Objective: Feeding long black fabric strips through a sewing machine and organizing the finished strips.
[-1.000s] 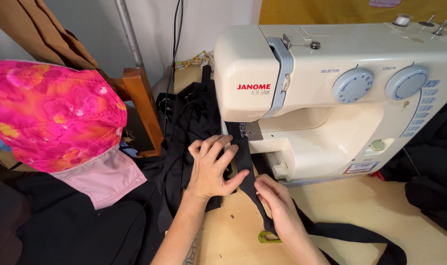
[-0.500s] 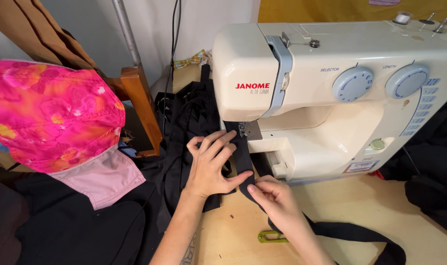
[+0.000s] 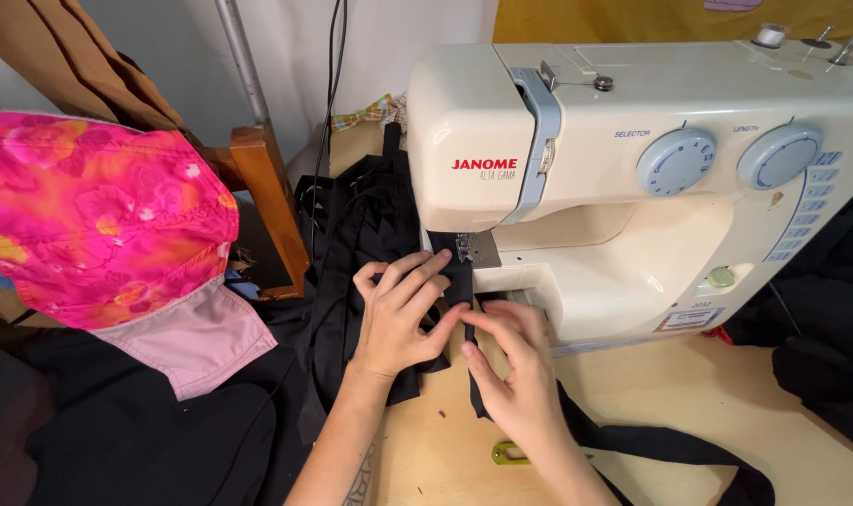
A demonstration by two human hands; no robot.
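While the left hand [image 3: 403, 314] lies flat with its fingers spread on the black strap [image 3: 459, 286], pressing it down just in front of the presser foot [image 3: 466, 247] of the sewing machine [image 3: 632, 178], the right hand [image 3: 511, 365] sits just to its right, thumb and forefinger pinching the strap's edge where the two hands meet. From the machine's needle area the strap runs toward the person, passes under the right hand and trails off across the wooden table [image 3: 689, 412] toward the lower right, below the machine's base. Behind the left hand, to the left of the machine, a heap of black fabric [image 3: 361, 215] rises toward the wall and spills down over the table's left edge. A small green clip-like object [image 3: 509, 454] lies on the table just beside the right wrist, in front of the machine. On the machine's cream face, red lettering sits on the left head, two round pale-blue dials [image 3: 674, 161] stand to the right of it, a column of small blue stitch markings runs down the far right side, and a small rectangular sticker [image 3: 689, 319] with red and blue print sits low on the base. Well left of the machine, a pink and orange flowered cloth [image 3: 98, 215] with a pale pink flap hangs over a wooden chair post [image 3: 267, 206]. Bare tabletop lies open in front of the machine's base, to the right of the hands; dark cloth crowds its right edge.
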